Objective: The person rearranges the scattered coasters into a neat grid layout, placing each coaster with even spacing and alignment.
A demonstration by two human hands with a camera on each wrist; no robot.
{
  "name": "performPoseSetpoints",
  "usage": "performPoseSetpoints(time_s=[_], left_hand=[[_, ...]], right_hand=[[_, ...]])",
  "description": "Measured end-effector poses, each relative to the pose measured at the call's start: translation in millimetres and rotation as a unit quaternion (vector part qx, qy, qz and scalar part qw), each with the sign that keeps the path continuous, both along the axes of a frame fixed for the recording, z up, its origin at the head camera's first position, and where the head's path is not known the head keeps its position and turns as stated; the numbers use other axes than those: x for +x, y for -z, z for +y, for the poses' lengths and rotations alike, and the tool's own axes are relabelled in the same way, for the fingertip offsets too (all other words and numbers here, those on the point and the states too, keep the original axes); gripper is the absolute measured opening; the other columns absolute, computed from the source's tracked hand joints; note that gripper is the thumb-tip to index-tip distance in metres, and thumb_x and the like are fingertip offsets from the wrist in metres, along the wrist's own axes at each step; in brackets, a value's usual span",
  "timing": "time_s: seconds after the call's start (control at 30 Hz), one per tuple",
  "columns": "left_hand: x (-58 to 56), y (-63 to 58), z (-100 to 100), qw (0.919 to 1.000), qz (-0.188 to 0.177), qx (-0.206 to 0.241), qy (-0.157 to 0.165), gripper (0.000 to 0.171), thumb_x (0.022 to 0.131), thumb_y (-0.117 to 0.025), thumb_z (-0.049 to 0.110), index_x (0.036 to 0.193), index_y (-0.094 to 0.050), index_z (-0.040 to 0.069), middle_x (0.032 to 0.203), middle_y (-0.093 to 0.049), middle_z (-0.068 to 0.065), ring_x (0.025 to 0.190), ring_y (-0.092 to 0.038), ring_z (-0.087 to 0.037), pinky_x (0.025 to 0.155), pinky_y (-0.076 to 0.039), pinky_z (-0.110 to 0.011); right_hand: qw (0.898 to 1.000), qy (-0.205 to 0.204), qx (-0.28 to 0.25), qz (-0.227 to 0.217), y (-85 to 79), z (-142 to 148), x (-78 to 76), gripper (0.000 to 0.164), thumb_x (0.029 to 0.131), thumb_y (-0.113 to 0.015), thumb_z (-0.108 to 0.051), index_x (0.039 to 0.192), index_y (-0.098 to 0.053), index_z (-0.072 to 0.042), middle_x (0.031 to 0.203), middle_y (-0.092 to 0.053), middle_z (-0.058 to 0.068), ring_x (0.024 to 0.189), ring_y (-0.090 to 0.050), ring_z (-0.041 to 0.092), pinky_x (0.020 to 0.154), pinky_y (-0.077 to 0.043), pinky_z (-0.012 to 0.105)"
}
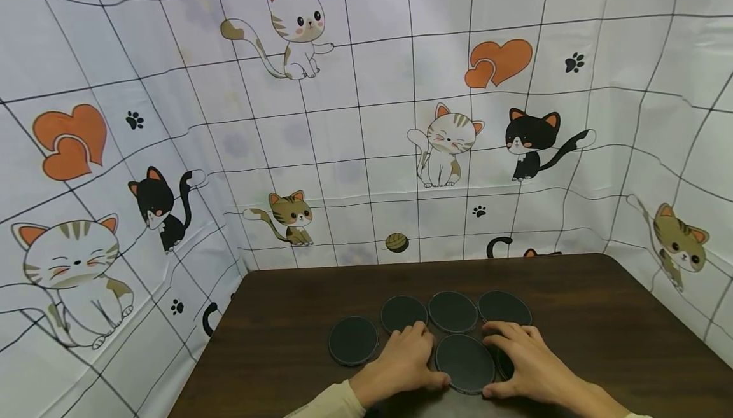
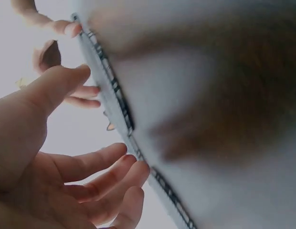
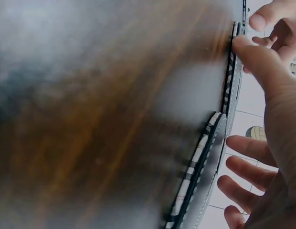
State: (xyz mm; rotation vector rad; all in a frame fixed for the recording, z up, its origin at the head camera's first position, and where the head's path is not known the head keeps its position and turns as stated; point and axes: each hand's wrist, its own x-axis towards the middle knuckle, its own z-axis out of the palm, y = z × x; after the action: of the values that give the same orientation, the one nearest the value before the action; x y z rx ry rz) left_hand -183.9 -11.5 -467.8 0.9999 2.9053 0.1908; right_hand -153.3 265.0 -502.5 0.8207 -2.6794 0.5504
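A dark round coaster (image 1: 465,364) lies flat near the table's front edge, between both hands. On its left side is my left hand (image 1: 403,364), thumb tip at the lower rim and fingers reaching forward to the coaster (image 1: 403,312) behind. My right hand (image 1: 529,364) is on the other side, its thumb close to the lower right rim and its fingers bent loosely over another coaster (image 1: 504,363) that it mostly hides. In the right wrist view, the thumb meets a patterned coaster edge (image 3: 228,81) while the other fingers stand apart from a nearer coaster (image 3: 193,171).
More dark coasters lie on the brown wooden table (image 1: 286,316): one at the left (image 1: 353,340), one at the back middle (image 1: 452,311) and one at the back right (image 1: 504,306). A white cat-print sheet (image 1: 355,138) hangs around the table's back and sides.
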Motion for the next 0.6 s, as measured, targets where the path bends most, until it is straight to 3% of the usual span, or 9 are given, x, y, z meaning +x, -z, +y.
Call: performPoseSetpoints(time_s=[0.27, 0.4, 0.6], left_hand=[[-3.7, -13.3, -38, 0.9961, 0.029, 0.082, -0.015, 0.043, 0.095, -0.074, 0.040, 0.129, -0.067, 0.014, 0.118, -0.058, 0.000, 0.099, -0.059, -0.016, 0.078, -0.048, -0.036], [-3.9, -21.2, -61, 0.9925, 0.045, 0.109, -0.032, 0.044, 0.096, -0.074, 0.036, 0.132, -0.064, 0.013, 0.121, -0.057, -0.001, 0.105, -0.057, -0.019, 0.086, -0.047, -0.041], [-9.4, -22.3, -95, 0.9887, 0.070, 0.122, -0.051, 0.053, 0.094, -0.076, 0.035, 0.139, -0.058, 0.013, 0.129, -0.052, -0.004, 0.124, -0.047, -0.028, 0.099, -0.037, -0.054]], right_hand=[[1.000, 0.009, -0.005, 0.018, -5.0, -15, -7.7, 0.073, 0.077, -0.076, -0.071, 0.123, -0.070, -0.015, 0.136, -0.056, 0.007, 0.120, -0.052, 0.028, 0.092, -0.031, 0.053], [0.999, -0.004, -0.015, 0.034, -7.9, -28, -15.5, 0.069, 0.079, -0.078, -0.066, 0.124, -0.071, -0.015, 0.136, -0.057, 0.007, 0.121, -0.052, 0.028, 0.093, -0.032, 0.055], [0.999, -0.004, -0.034, 0.013, -15.9, -47, -31.5, 0.068, 0.081, -0.079, -0.063, 0.126, -0.069, -0.014, 0.140, -0.054, 0.008, 0.125, -0.052, 0.032, 0.095, -0.031, 0.059]])
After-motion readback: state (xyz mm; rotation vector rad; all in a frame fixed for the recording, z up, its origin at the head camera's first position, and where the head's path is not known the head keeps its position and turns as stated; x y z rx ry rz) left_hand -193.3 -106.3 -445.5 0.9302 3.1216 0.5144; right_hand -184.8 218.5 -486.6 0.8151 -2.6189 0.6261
